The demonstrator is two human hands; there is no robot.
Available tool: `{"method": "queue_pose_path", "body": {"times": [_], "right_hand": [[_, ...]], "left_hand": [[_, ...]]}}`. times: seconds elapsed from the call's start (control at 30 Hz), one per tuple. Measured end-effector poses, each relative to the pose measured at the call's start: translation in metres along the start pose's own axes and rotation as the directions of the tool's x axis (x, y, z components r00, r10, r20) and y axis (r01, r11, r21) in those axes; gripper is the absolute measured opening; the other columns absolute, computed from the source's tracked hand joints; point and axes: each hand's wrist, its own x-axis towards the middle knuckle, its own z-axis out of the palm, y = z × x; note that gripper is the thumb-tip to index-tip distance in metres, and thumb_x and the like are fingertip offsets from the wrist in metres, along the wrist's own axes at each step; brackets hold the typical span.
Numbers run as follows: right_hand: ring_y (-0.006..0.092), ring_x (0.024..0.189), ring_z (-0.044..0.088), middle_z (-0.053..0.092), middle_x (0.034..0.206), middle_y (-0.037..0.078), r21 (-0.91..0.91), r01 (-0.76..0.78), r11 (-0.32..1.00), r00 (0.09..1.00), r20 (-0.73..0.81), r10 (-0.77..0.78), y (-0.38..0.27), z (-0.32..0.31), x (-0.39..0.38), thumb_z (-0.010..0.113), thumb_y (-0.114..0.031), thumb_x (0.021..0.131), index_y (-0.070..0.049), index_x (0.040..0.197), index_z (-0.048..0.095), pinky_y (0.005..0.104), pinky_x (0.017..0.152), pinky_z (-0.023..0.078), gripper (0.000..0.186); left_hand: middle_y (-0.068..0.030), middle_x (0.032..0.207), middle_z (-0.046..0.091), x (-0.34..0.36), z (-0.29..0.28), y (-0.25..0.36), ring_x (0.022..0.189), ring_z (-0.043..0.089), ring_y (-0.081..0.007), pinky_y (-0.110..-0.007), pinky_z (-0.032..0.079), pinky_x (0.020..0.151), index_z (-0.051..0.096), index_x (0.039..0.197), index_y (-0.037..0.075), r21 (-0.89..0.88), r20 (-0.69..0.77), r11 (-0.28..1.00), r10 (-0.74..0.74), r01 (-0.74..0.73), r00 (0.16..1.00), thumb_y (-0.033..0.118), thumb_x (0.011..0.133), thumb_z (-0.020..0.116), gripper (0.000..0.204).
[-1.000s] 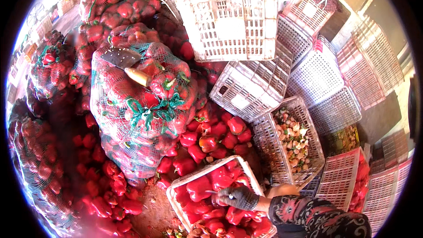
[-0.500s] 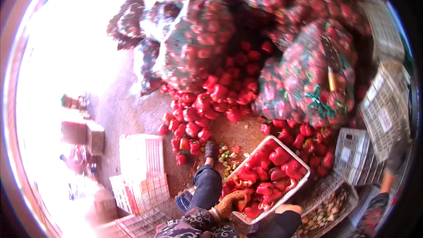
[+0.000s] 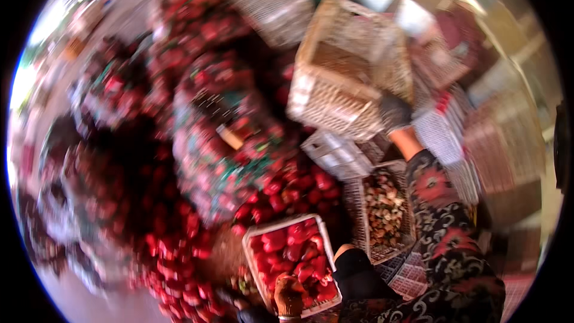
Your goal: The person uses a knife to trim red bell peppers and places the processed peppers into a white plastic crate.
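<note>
My right hand (image 3: 394, 113), in a dark glove, is closed on the side of a beige plastic crate (image 3: 341, 104). That crate is tilted, its open top showing an inside with no peppers in view. My left hand (image 3: 289, 294), in an orange-brown glove, rests low over red bell peppers (image 3: 293, 251) in a white-rimmed crate (image 3: 247, 257) in front of me. Its fingers are blurred and partly hidden, so any grip on a pepper cannot be made out.
Net sacks of red peppers (image 3: 221, 125) stand ahead and left, a knife with a yellowish handle (image 3: 230, 137) on one. Loose peppers (image 3: 173, 275) cover the floor at left. A crate of pepper scraps (image 3: 382, 209) is right; stacked crates (image 3: 439, 125) stand beyond my right arm.
The view has swung to the right. My right arm, earlier at the right edge, now shows fully, with the beige crate in its hand. My left hand stays at the pepper crate.
</note>
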Motion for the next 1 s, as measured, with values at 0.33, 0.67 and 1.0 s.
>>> {"method": "queue_pose_path", "body": {"times": [0.33, 0.67, 1.0], "right_hand": [[0.0314, 0.086, 0.063, 0.066, 0.089, 0.011, 0.444, -0.235, 0.865, 0.970, 0.049, 0.239, 0.010, -0.026, -0.279, 0.065, -0.024, 0.083, -0.011, 0.100, 0.068, 0.0439, 0.072, 0.051, 0.021], [0.0244, 0.089, 0.066, 0.064, 0.090, 0.004, 0.562, -0.209, 0.800, 0.977, 0.079, 0.200, 0.033, -0.046, -0.352, 0.065, -0.025, 0.081, -0.016, 0.095, 0.064, 0.0390, 0.063, 0.055, 0.017], [0.0243, 0.066, 0.060, 0.052, 0.076, 0.004, 0.630, -0.242, 0.738, 0.938, -0.043, 0.344, 0.076, -0.120, -0.416, 0.067, -0.026, 0.076, -0.016, 0.095, 0.059, 0.0390, 0.050, 0.049, 0.023]], "left_hand": [[-0.0094, 0.083, 0.061, 0.138, 0.067, -0.048, 0.066, 0.060, -0.0174, -0.028, 0.050, 0.054, 0.055, 0.108, 0.004, 0.647, 0.522, 0.703, -0.126, -0.295, 0.844, 0.005, 0.085, 0.057, 0.024], [-0.0010, 0.068, 0.053, 0.133, 0.112, -0.115, 0.058, 0.051, -0.0145, -0.030, 0.044, 0.051, 0.052, 0.079, 0.008, 0.684, 0.374, 0.729, -0.311, -0.033, 0.874, 0.014, 0.093, 0.055, 0.016], [-0.0044, 0.081, 0.065, 0.009, 0.118, -0.117, 0.068, 0.060, -0.0184, -0.029, 0.050, 0.058, 0.063, 0.098, 0.004, 0.870, 0.105, 0.481, -0.393, 0.107, 0.914, 0.027, 0.091, 0.055, 0.025]]}}
